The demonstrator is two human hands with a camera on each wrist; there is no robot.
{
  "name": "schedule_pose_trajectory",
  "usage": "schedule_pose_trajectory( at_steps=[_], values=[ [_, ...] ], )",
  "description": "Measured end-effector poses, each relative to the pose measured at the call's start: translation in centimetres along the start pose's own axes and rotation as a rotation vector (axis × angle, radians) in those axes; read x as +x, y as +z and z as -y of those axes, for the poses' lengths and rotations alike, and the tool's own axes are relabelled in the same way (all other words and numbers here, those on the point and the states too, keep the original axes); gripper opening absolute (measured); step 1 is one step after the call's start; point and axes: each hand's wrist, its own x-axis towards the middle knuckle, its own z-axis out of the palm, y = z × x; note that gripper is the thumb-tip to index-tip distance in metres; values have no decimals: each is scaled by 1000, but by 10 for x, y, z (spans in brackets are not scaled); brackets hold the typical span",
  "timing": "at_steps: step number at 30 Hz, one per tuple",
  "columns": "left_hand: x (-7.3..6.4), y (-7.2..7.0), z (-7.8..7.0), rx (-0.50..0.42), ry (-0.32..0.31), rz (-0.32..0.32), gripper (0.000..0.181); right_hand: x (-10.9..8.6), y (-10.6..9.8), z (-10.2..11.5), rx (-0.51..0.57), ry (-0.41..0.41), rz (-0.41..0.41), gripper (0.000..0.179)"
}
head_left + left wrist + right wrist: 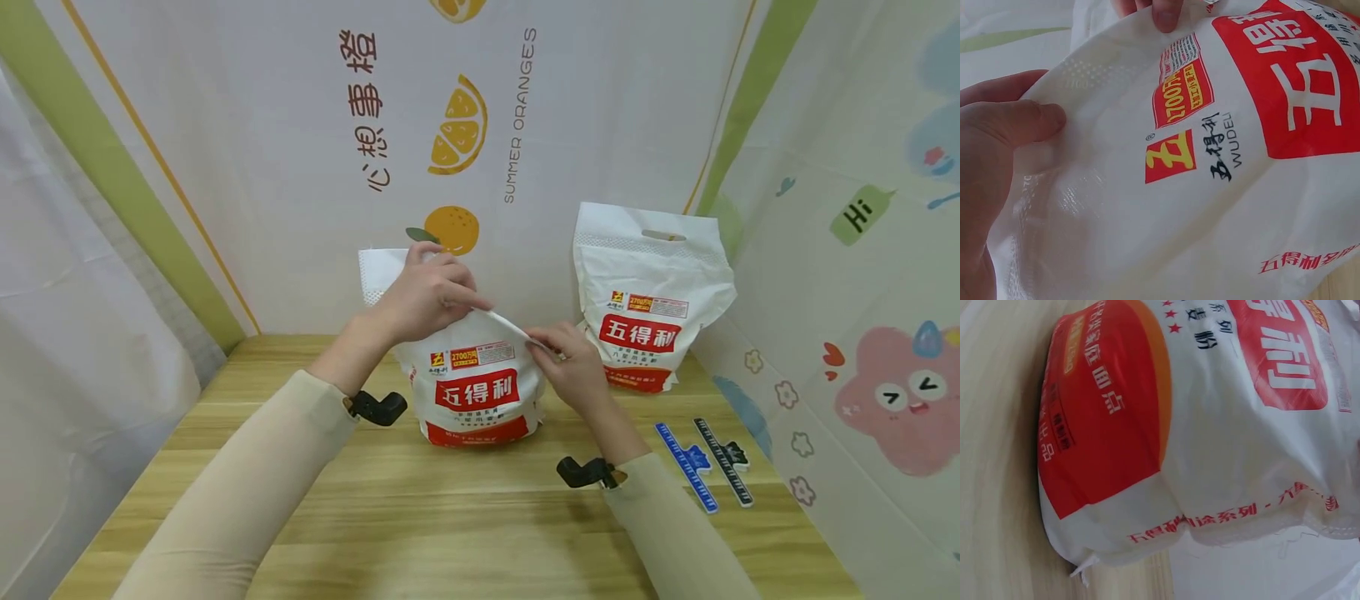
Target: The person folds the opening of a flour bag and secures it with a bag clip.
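The front bag (476, 385) looks faintly glossy; the tabletop (442, 517), smooth wood.

White flour bag (480, 367), marked w/ red panels, white Chinese chars. & "WUDELI" lettering, is stood upright on wood-grain surface (420, 517), body full & slightly wrinkled. Top is pinched by L hand (435, 292) & R hand (572, 362); edge btwn is slanted down twd. R, w/ 1 top corner exposed beyond L hand.
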Motion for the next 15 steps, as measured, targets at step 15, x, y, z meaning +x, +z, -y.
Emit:
schedule_pose_trajectory(
  at_steps=[15],
  values=[
    [-8, 2, 12, -27, 28, 5, 28, -9, 3, -9, -160, -125, -8, 38]
  ],
)
